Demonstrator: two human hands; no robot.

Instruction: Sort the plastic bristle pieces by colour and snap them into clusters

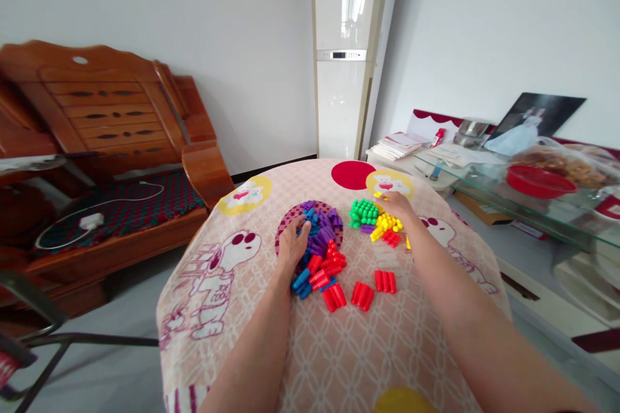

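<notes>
My left hand (293, 240) rests at the left side of a mixed pile, its thumb apart from its fingers, touching blue plastic pieces (303, 282) and purple plastic pieces (323, 240). My right hand (396, 205) is closed around a yellow plastic piece (378, 195), which shows at its fingertips. Below that hand lie more yellow pieces (386, 226), beside a block of green knobbed pieces (363, 212). Red ribbed pieces (334, 261) form the near part of the pile. Separate red clusters (385, 281) lie closer to me, apart from it.
A patterned cloth covers the round table (339, 361). On the left stands a wooden bench (116, 110) with a white cable and adapter. A glass-topped cabinet (465, 181) at right holds papers, a red bowl (540, 181) and a photo. A tall white appliance (340, 103) stands behind.
</notes>
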